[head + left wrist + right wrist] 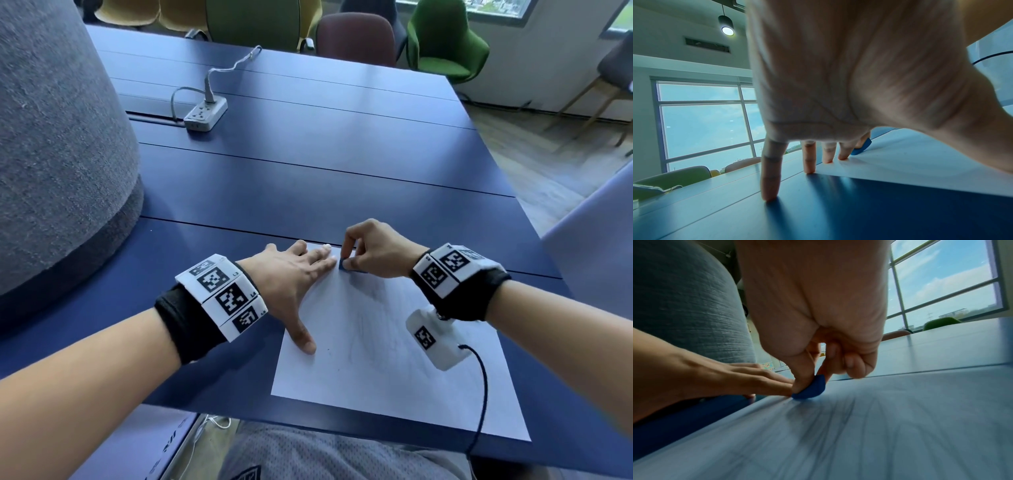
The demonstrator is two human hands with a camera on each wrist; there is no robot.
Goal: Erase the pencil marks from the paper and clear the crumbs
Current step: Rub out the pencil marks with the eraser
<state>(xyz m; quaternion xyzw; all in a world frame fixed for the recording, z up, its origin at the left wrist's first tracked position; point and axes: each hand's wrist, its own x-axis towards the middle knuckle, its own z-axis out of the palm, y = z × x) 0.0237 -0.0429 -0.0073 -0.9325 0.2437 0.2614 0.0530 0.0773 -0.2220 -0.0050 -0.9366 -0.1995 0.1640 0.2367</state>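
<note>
A white sheet of paper (pixel 394 356) with faint pencil marks (pixel 363 329) lies on the blue table (pixel 308 185) near its front edge. My left hand (pixel 291 284) lies flat with spread fingers, pressing the sheet's far left corner; its thumb rests on the left edge. My right hand (pixel 373 253) pinches a small blue eraser (pixel 344 264) between thumb and fingers and holds it down on the paper's far edge, right beside the left fingertips. The eraser (pixel 810 389) touches the paper (pixel 879 426) in the right wrist view and shows past the left hand's fingers (pixel 808 159) as a blue eraser (pixel 862 147).
A grey fabric-covered column (pixel 58 144) stands at the table's left. A white power strip (pixel 205 114) with a cable lies further back. Chairs (pixel 445 44) line the far side. The table's right edge (pixel 496 164) drops to a wooden floor.
</note>
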